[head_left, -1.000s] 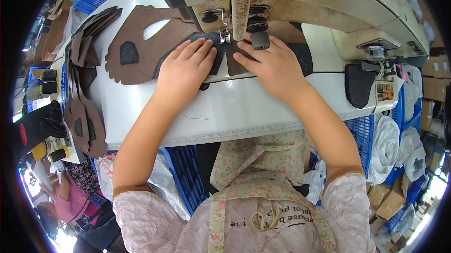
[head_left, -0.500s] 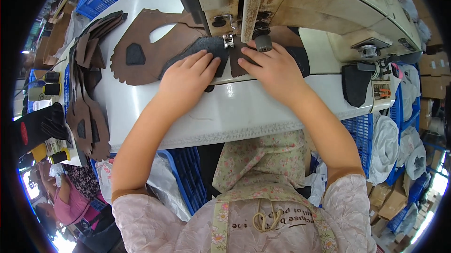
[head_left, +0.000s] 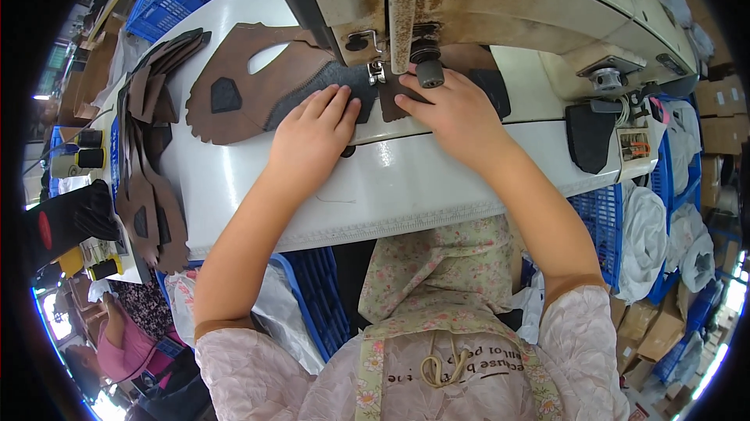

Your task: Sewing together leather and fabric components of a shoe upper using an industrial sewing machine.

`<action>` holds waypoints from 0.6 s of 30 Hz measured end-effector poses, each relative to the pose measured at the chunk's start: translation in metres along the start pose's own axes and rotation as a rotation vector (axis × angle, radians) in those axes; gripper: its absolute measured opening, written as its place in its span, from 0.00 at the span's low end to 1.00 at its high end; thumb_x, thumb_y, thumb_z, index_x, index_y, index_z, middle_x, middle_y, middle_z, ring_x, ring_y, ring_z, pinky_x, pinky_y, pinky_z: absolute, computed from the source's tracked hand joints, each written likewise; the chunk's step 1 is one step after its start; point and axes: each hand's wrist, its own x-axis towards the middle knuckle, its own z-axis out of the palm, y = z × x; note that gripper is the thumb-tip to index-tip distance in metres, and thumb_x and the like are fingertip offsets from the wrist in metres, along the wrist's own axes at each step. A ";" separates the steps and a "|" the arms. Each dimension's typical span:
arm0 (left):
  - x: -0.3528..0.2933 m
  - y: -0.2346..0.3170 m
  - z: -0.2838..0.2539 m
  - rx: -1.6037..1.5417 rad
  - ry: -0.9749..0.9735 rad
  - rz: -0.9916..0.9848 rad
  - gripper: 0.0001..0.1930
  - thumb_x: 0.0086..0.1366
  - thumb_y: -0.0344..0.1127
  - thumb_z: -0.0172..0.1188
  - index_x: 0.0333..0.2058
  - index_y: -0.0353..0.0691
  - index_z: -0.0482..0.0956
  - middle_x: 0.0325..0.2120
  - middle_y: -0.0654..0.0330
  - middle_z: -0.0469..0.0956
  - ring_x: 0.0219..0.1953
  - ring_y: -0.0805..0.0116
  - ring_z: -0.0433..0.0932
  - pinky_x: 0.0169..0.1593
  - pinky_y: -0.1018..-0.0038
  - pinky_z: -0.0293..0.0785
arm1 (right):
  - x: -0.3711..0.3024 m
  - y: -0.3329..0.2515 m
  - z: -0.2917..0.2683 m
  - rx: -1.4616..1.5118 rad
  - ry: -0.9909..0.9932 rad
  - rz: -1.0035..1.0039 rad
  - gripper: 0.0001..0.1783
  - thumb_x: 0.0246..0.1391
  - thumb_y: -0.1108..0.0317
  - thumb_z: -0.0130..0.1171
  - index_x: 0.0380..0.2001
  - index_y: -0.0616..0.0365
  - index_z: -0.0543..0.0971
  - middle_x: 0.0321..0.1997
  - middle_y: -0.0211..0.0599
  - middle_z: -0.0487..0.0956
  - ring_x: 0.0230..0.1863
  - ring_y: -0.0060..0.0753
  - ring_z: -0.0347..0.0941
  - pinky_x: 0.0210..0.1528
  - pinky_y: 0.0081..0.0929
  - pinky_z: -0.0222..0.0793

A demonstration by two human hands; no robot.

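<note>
My left hand (head_left: 311, 130) lies flat, fingers stretched, on the dark grey backing (head_left: 332, 80) of a brown leather piece (head_left: 254, 105) with a cut-out and a scalloped edge. Beneath the head of a sewing machine (head_left: 539, 19), the metal presser foot (head_left: 376, 73) stands between my hands at the seam. On the other side my right hand (head_left: 462, 115) rests on a brown part of the work (head_left: 397, 107), thumb and fingers apart. The machine's round knob (head_left: 430, 72) hides some of its fingertips. Neither hand grips anything.
A pile of brown and black cut pieces (head_left: 141, 179) hangs over the white table's (head_left: 383, 187) left side. Thread spools (head_left: 90, 157) stand beyond it. At right lie a black piece (head_left: 587, 140) and a small tray (head_left: 635, 145). Blue crates (head_left: 598, 222) flank the table; a person (head_left: 129, 343) sits lower left.
The whole view has shifted slightly. Both hands stay flat on the leather beside the presser foot, with no clear change of grip.
</note>
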 end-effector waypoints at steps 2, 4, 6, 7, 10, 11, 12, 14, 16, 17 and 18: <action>0.003 0.002 -0.002 -0.050 -0.001 -0.060 0.23 0.53 0.30 0.56 0.50 0.38 0.77 0.49 0.56 0.75 0.54 0.59 0.73 0.51 0.67 0.75 | 0.001 0.001 0.001 0.011 0.015 0.008 0.14 0.48 0.68 0.55 0.39 0.55 0.83 0.46 0.37 0.80 0.59 0.40 0.70 0.60 0.37 0.68; 0.005 0.003 -0.003 -0.062 -0.016 -0.064 0.22 0.53 0.30 0.55 0.50 0.38 0.78 0.48 0.57 0.75 0.54 0.60 0.73 0.50 0.67 0.75 | 0.002 0.002 0.000 0.013 -0.022 0.033 0.14 0.48 0.69 0.55 0.39 0.55 0.83 0.46 0.38 0.80 0.60 0.41 0.69 0.60 0.37 0.68; 0.005 0.002 -0.002 -0.076 -0.030 -0.069 0.22 0.53 0.30 0.55 0.49 0.38 0.78 0.46 0.57 0.75 0.53 0.61 0.73 0.49 0.67 0.75 | 0.003 0.002 0.000 -0.002 -0.022 0.022 0.14 0.48 0.69 0.55 0.39 0.55 0.83 0.46 0.38 0.80 0.60 0.41 0.69 0.60 0.38 0.68; 0.003 -0.001 -0.003 -0.096 -0.030 -0.039 0.21 0.53 0.30 0.55 0.49 0.39 0.78 0.46 0.58 0.75 0.52 0.62 0.74 0.49 0.67 0.75 | 0.004 0.003 0.000 -0.017 -0.020 0.010 0.14 0.48 0.69 0.55 0.39 0.55 0.83 0.46 0.39 0.80 0.60 0.42 0.69 0.59 0.38 0.68; -0.006 -0.015 -0.001 -0.114 -0.005 0.038 0.21 0.53 0.30 0.56 0.48 0.41 0.79 0.46 0.60 0.76 0.51 0.63 0.75 0.47 0.68 0.76 | 0.001 0.002 0.002 0.030 -0.005 0.002 0.14 0.49 0.69 0.55 0.39 0.56 0.83 0.46 0.40 0.80 0.60 0.42 0.69 0.59 0.38 0.68; -0.008 -0.018 0.001 -0.113 0.019 0.083 0.20 0.53 0.30 0.56 0.48 0.43 0.79 0.46 0.60 0.77 0.50 0.64 0.76 0.46 0.69 0.77 | 0.001 0.002 0.001 0.028 -0.003 0.003 0.14 0.49 0.69 0.55 0.39 0.56 0.83 0.46 0.40 0.80 0.60 0.42 0.69 0.59 0.38 0.68; -0.008 -0.018 0.002 -0.112 0.020 0.085 0.20 0.53 0.30 0.56 0.48 0.43 0.79 0.46 0.60 0.77 0.50 0.64 0.76 0.46 0.69 0.77 | 0.001 0.002 0.001 0.026 0.001 -0.005 0.14 0.49 0.69 0.55 0.39 0.56 0.83 0.46 0.40 0.80 0.60 0.42 0.69 0.58 0.37 0.69; -0.007 -0.017 0.002 -0.089 0.044 0.089 0.20 0.53 0.30 0.57 0.46 0.44 0.80 0.45 0.61 0.78 0.49 0.64 0.77 0.44 0.70 0.78 | 0.002 0.002 0.001 0.025 0.007 -0.012 0.14 0.49 0.69 0.55 0.39 0.57 0.83 0.45 0.41 0.80 0.59 0.42 0.70 0.58 0.37 0.69; -0.006 -0.014 0.005 -0.078 0.063 0.083 0.19 0.52 0.30 0.57 0.46 0.43 0.80 0.45 0.61 0.78 0.49 0.64 0.77 0.44 0.70 0.78 | 0.003 0.003 -0.001 0.032 -0.001 -0.011 0.13 0.49 0.70 0.55 0.38 0.58 0.83 0.45 0.41 0.80 0.59 0.42 0.70 0.56 0.36 0.70; -0.006 -0.012 0.005 -0.068 0.084 0.076 0.19 0.52 0.30 0.58 0.45 0.43 0.80 0.45 0.61 0.78 0.49 0.64 0.77 0.44 0.70 0.78 | 0.003 0.003 -0.001 0.033 0.000 -0.009 0.13 0.49 0.70 0.55 0.38 0.58 0.83 0.45 0.41 0.80 0.59 0.42 0.70 0.56 0.36 0.70; -0.005 -0.011 0.005 -0.067 0.082 0.077 0.19 0.52 0.30 0.58 0.45 0.43 0.80 0.45 0.61 0.78 0.49 0.64 0.77 0.44 0.70 0.78 | 0.004 0.004 0.000 0.034 -0.002 -0.003 0.14 0.48 0.71 0.56 0.39 0.56 0.83 0.49 0.37 0.80 0.58 0.42 0.71 0.55 0.36 0.71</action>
